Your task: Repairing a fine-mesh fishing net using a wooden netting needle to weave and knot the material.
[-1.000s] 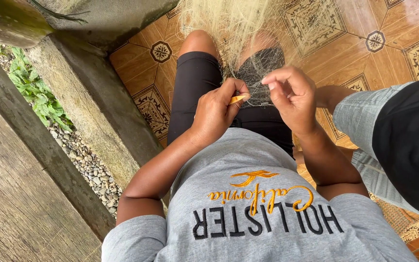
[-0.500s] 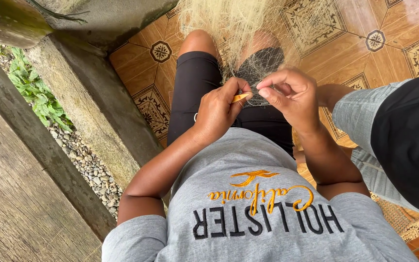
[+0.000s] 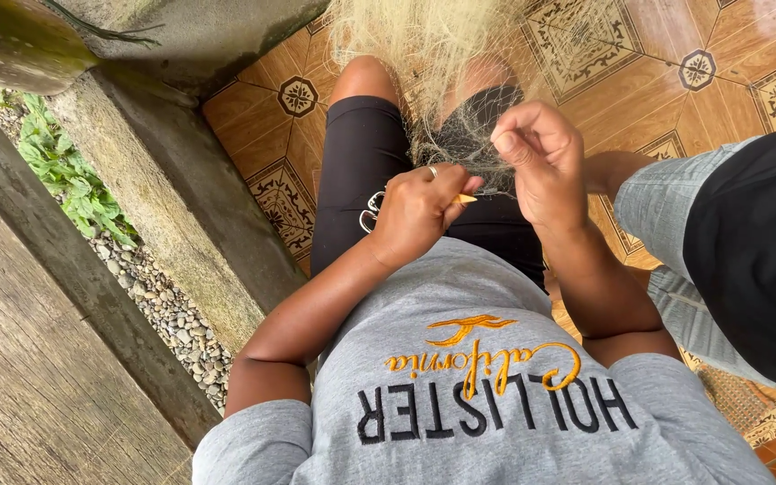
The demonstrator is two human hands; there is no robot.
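Observation:
I sit with a pale fishing net (image 3: pixel 433 54) draped over my knees and black shorts (image 3: pixel 361 171). My left hand (image 3: pixel 419 211), with a ring on one finger, is closed around a small yellow netting tool (image 3: pixel 465 198); only its tip shows. My right hand (image 3: pixel 536 157) is just beyond it and pinches strands of the net between thumb and fingers. The two hands are close together over my lap, and the mesh between them looks dark against the shorts.
A person in grey jeans (image 3: pixel 666 207) and a black top (image 3: pixel 756 251) sits close on my right. A small metal looped object (image 3: pixel 372 211) lies on my left thigh. Patterned brown floor tiles (image 3: pixel 604 45) lie ahead. A concrete ledge (image 3: pixel 163 198), gravel (image 3: pixel 163 314) and weeds (image 3: pixel 65 171) are on the left.
My right hand has risen slightly, pulling the net strands up. My left hand has turned, and the yellow tool is now mostly hidden in its fingers.

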